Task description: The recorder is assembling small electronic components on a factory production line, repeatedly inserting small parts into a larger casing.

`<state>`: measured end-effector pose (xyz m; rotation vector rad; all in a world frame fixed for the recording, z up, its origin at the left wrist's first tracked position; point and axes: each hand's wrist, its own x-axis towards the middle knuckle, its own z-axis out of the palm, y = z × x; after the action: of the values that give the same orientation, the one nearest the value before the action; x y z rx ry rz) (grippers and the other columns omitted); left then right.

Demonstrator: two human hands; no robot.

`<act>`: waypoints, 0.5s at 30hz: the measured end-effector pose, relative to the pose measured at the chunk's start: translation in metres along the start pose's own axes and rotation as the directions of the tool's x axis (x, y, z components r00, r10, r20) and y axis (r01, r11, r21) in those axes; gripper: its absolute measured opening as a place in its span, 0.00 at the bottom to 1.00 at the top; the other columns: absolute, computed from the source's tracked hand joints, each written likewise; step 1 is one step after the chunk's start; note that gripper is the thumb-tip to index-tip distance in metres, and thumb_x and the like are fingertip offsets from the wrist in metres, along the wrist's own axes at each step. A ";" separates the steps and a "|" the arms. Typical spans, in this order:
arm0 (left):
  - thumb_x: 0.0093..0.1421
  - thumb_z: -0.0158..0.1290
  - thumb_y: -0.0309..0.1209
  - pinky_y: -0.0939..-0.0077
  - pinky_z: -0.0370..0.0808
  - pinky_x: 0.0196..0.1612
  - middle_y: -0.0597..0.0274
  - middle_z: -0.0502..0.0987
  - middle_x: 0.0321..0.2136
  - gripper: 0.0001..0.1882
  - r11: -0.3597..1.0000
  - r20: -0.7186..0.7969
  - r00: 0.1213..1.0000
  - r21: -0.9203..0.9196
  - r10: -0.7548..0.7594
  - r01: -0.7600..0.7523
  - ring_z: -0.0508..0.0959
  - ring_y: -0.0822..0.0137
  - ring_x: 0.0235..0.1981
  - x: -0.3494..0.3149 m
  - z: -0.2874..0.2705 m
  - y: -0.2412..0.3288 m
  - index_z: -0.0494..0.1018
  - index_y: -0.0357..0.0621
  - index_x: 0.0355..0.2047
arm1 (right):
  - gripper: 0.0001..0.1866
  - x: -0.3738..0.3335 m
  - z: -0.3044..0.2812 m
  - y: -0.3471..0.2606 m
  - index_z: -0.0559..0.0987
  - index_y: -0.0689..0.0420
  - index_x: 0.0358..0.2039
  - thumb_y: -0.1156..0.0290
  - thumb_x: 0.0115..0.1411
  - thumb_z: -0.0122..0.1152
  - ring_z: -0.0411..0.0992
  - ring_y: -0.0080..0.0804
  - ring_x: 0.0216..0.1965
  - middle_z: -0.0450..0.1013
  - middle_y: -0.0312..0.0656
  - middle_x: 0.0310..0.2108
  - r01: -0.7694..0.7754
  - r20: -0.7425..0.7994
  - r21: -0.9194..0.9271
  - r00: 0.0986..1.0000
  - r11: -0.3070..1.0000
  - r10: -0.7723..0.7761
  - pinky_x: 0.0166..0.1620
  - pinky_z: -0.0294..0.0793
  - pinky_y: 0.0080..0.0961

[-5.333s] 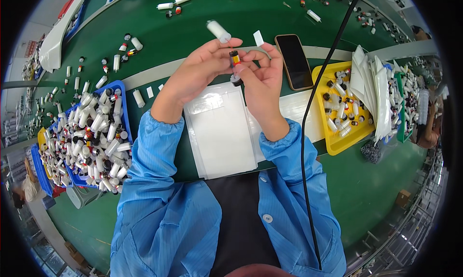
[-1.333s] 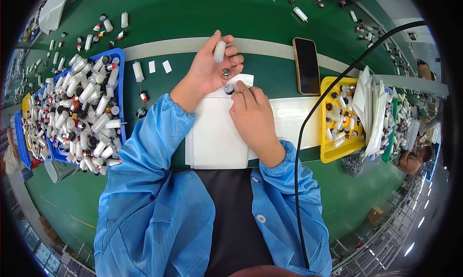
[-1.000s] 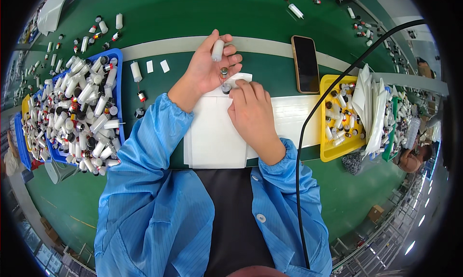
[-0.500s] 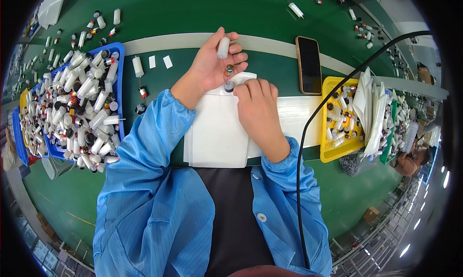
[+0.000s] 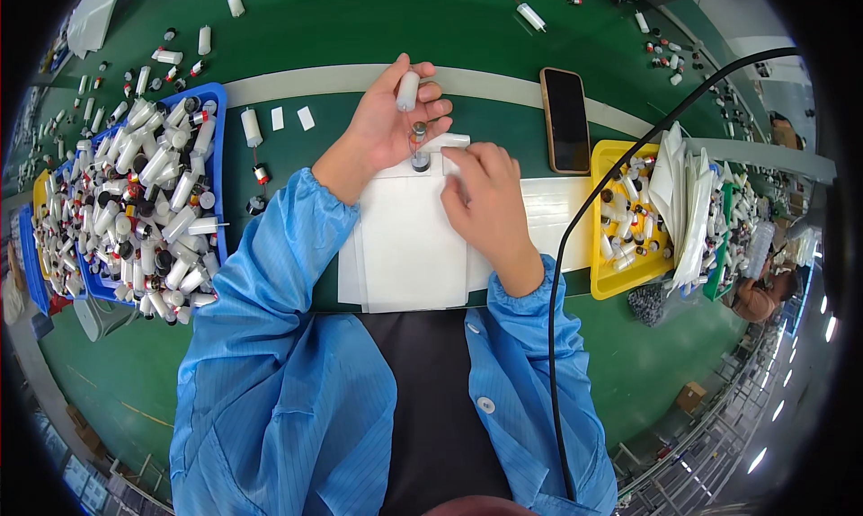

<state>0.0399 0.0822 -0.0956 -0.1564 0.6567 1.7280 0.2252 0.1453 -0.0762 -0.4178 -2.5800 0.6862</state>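
Note:
My left hand, palm up at the middle of the bench, has its fingers curled round a white plastic cylinder. Below the cylinder hang a small part with a metallic end and a black-based clear cap, seemingly joined by thin wire. Just right of them is my right hand, holding nothing visible, thumb apart from its bent fingers. Its index fingertip is at the upper edge of the stacked white sheets, which lie under both hands.
On the left a blue bin is heaped with similar white cylinders. A cylinder with wired parts and two small white labels lie beside it. To the right are a phone, a yellow bin and a black cable.
My right thumb has come away from its fingers, and the hand has shifted slightly right of the hanging cap. My left hand keeps its hold on the cylinder. The whole view has shifted slightly.

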 end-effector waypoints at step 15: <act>0.72 0.43 0.49 0.72 0.82 0.30 0.70 0.66 0.24 0.18 1.000 -0.021 1.000 -0.009 0.003 -0.003 0.72 0.69 0.29 -0.003 0.000 0.001 0.70 0.49 0.40 | 0.06 0.005 -0.021 0.005 0.76 0.56 0.31 0.76 0.52 0.64 0.69 0.39 0.36 0.68 0.41 0.30 0.009 0.106 0.003 0.994 1.000 -0.010 0.45 0.64 0.35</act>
<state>0.0395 0.0794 -0.0943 -0.1801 0.6653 1.7339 0.2322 0.1592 -0.0607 -0.3776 -2.6787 0.7261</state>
